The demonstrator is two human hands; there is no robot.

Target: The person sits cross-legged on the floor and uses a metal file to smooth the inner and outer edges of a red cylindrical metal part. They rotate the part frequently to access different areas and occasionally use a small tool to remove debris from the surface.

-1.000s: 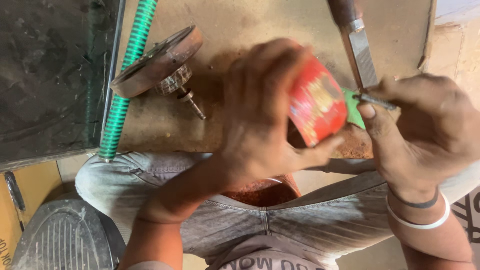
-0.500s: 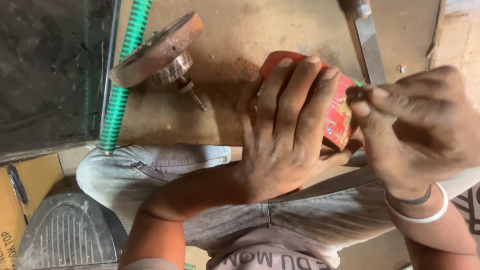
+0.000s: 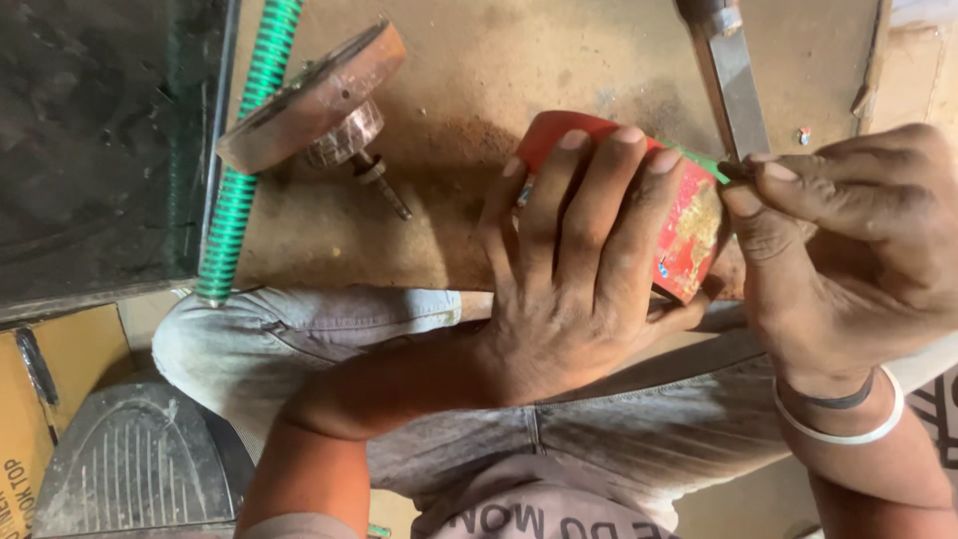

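Note:
My left hand (image 3: 574,269) wraps over a red round tin (image 3: 689,235) with a yellow picture on its side and holds it down against the edge of the brown wooden board (image 3: 479,90). My right hand (image 3: 848,250) is closed beside the tin, thumb and fingers pinching a small dark thin tool (image 3: 736,168) at the tin's green rim. Both hands sit above my lap in grey trousers (image 3: 299,329).
A rusty round disc on a short threaded shaft (image 3: 319,95) lies on the board at the left. A green ribbed hose (image 3: 244,170) runs along the board's left edge. A flat metal blade (image 3: 736,75) lies at the top right. A grey foot pedal (image 3: 130,459) is at bottom left.
My left hand has turned over the tin, covering most of it, and moved it down onto the board. My right hand has stayed at the tin's rim with the small tool.

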